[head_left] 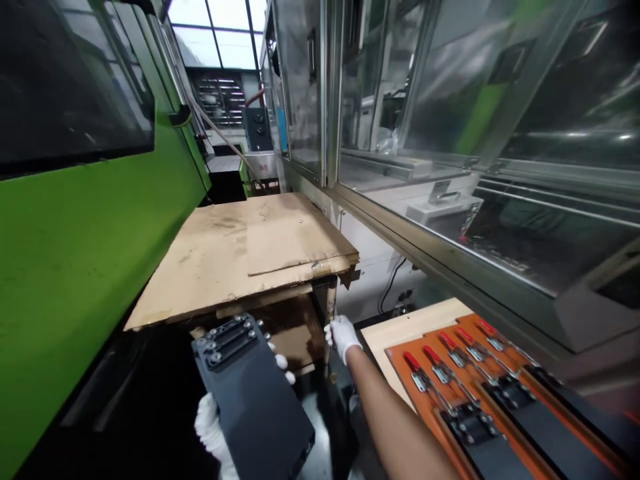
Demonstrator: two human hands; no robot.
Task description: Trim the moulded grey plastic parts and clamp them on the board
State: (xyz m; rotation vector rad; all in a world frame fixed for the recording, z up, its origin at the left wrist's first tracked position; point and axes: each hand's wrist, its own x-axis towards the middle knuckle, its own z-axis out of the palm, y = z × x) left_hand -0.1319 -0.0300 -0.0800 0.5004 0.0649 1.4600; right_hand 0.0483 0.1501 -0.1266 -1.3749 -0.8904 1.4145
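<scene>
In a white glove, my left hand [213, 427] grips a dark grey flat panel [263, 407] from beneath, thumb along one long edge and fingertips round the other. The panel tilts away from me; its far end has a ribbed block with several shiny round metal pieces. My right hand [343, 338], also gloved, is closed beside the front leg of a cardboard-topped table [200, 257]. What its fingers hold, if anything, is too small to make out. Right of that arm, an orange fixture board [407, 380] carries red-handled toggle clamps [434, 363] and similar dark panels [543, 430].
A green machine [90, 240] walls off the left side. Along the right runs a metal-framed enclosure [380, 213] with clear panels. A light wooden board [417, 325] lies under the orange fixture. Below the table, a cardboard box [295, 327] shows.
</scene>
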